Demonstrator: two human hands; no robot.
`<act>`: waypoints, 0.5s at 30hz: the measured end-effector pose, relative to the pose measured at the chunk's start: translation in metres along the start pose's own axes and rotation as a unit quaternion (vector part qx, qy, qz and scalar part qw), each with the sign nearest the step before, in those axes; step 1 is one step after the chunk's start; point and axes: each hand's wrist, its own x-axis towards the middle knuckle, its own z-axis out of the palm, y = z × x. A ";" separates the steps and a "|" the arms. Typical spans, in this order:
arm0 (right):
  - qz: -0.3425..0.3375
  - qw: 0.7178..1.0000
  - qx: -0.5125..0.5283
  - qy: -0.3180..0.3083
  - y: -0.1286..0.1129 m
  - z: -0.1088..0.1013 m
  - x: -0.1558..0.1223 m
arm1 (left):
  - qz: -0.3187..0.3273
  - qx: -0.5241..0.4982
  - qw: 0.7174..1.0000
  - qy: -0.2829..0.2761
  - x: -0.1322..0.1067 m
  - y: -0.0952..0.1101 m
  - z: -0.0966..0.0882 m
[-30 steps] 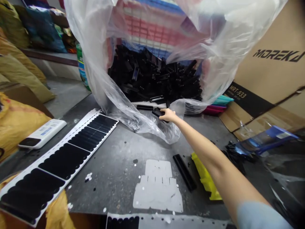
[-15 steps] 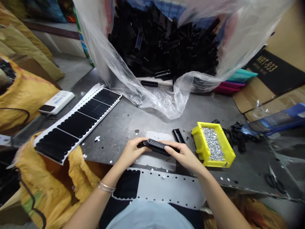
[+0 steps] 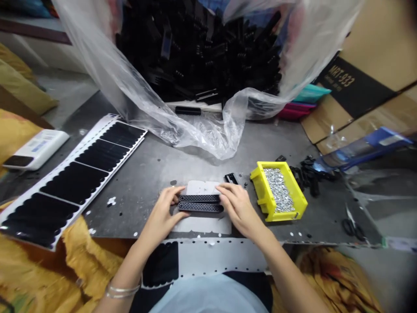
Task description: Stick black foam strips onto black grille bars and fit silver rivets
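Grey table [image 3: 153, 161]: pale sheet [image 3: 202, 224], yellow bin [image 3: 260, 186], scissors [image 3: 352, 221]

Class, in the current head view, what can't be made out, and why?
Head view:
Upper black strip: right end, behind the right hand.
Black part beyond: near end, behind same hand.
Plastic bag: top, cut off by upper edge.
Silver pieces in yellow bin: shapes, too small.

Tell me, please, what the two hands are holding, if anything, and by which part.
Two black, lattice-faced strips, by their ends: the left hand at the left ends, the right hand at the right ends.
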 end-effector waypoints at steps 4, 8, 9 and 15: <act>0.087 0.991 -0.057 0.080 0.016 -0.018 -0.039 | 0.011 0.035 0.999 0.013 -0.009 -0.005 -0.012; 0.113 0.979 -0.150 0.077 0.028 -0.007 -0.049 | 0.039 0.077 0.996 0.015 -0.014 0.000 -0.012; 0.107 0.980 -0.152 0.076 0.030 -0.003 -0.045 | 0.041 0.083 0.996 0.021 -0.014 0.002 -0.010; 0.016 0.993 -0.110 0.041 0.033 -0.005 0.012 | 0.018 0.052 0.998 0.023 -0.023 0.004 -0.007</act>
